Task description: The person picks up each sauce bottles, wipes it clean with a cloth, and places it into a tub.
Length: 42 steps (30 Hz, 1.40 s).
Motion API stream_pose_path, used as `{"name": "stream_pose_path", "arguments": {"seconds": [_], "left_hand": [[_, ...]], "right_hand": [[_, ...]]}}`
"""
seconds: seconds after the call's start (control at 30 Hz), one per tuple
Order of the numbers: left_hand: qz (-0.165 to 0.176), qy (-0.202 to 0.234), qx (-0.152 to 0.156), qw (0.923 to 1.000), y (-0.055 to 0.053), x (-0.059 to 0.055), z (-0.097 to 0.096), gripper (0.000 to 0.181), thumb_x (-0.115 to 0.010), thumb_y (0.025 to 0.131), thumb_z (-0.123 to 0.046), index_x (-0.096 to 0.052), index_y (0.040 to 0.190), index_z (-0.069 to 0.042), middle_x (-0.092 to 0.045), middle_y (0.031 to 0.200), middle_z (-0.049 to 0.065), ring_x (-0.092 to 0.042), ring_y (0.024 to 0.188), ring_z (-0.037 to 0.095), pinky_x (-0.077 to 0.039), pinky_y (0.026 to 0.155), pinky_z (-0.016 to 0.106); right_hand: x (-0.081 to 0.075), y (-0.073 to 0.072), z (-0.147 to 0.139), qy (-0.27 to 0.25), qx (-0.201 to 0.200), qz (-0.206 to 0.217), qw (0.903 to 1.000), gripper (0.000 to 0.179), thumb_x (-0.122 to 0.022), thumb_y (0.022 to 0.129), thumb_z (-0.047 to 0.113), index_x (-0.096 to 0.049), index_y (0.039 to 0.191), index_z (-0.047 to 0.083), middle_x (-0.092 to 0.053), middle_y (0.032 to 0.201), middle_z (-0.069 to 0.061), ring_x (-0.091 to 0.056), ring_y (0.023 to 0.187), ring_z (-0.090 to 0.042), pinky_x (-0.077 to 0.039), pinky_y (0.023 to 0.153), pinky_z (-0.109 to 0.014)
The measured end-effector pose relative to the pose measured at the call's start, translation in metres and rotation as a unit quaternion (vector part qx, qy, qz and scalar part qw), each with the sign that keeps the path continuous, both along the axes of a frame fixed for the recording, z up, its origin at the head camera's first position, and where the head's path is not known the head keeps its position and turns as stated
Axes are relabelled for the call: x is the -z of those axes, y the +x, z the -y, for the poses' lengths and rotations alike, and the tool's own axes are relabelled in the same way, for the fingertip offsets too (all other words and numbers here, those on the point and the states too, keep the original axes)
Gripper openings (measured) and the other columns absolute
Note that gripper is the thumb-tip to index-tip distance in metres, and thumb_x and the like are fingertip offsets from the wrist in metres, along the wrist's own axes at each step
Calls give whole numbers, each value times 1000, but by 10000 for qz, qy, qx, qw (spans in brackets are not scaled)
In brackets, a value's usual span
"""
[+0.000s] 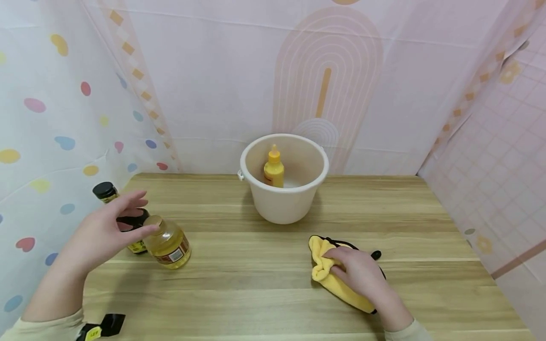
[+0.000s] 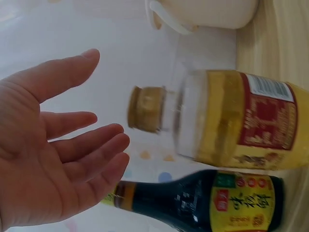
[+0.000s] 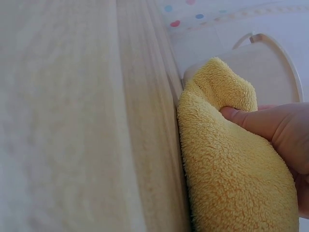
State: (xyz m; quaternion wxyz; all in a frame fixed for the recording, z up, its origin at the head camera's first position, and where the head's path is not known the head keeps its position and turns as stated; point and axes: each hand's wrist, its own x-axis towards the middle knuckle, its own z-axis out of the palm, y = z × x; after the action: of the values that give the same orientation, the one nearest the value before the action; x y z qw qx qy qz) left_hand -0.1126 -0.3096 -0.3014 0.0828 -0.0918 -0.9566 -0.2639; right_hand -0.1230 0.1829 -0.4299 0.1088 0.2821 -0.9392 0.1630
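Note:
My left hand [image 1: 104,232] hovers beside the cap of a small bottle of yellow oil [image 1: 171,246], fingers spread and apart from it. In the left wrist view a gap shows between the fingertips and the oil bottle's gold cap [image 2: 146,108]. Behind the hand stands a dark soy sauce bottle [image 2: 244,200] with a black cap [image 1: 104,190]; the hand partly hides it in the head view. On the right, my right hand [image 1: 362,274] pinches a fold of a yellow plush cloth [image 3: 231,169] with black trim, which lies on the table.
A white bucket [image 1: 285,206] stands at the back middle of the wooden table [image 1: 239,293]. Inside it is a yellow squeeze bottle [image 1: 274,173] with a pointed tip. Patterned curtains [image 1: 213,85] hang along the back and both sides.

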Motion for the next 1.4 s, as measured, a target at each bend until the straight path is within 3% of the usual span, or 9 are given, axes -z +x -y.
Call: {"name": "stream_pose_path", "arguments": {"seconds": [0.17, 0.47, 0.9, 1.4], "left_hand": [[92, -225, -89, 9997, -2, 12, 5, 80, -83, 82, -33, -46, 141, 5, -62, 120, 24, -60, 102, 39, -48, 69, 21], [329, -251, 21, 9991, -8, 25, 6, 75, -83, 81, -36, -53, 134, 7, -65, 110, 20, -62, 95, 35, -51, 74, 40], [328, -228, -81, 9992, -14, 32, 5, 45, -84, 80, -36, -69, 107, -3, -67, 88, 1, -60, 76, 18, -48, 61, 29], [171, -20, -558, 9983, -14, 44, 7, 48, -83, 80, -37, -66, 109, -3, -65, 86, 3, -56, 75, 17, -45, 57, 27]], "right_hand": [[0, 0, 0, -13, -29, -15, 10000, 24, -82, 79, 11, -74, 101, 17, -71, 96, 5, -66, 82, -12, -54, 68, -32], [1, 0, 0, -61, -36, -21, 10000, 23, -81, 80, 10, -74, 100, 18, -71, 95, 6, -65, 80, -11, -53, 66, -30], [0, 1, 0, -56, 29, 42, 10000, 25, -82, 79, 11, -74, 102, 17, -72, 97, 4, -67, 83, -13, -54, 67, -31], [1, 0, 0, -73, 25, 30, 10000, 25, -81, 80, 10, -74, 103, 18, -72, 98, 4, -66, 83, -12, -53, 67, -31]]}}
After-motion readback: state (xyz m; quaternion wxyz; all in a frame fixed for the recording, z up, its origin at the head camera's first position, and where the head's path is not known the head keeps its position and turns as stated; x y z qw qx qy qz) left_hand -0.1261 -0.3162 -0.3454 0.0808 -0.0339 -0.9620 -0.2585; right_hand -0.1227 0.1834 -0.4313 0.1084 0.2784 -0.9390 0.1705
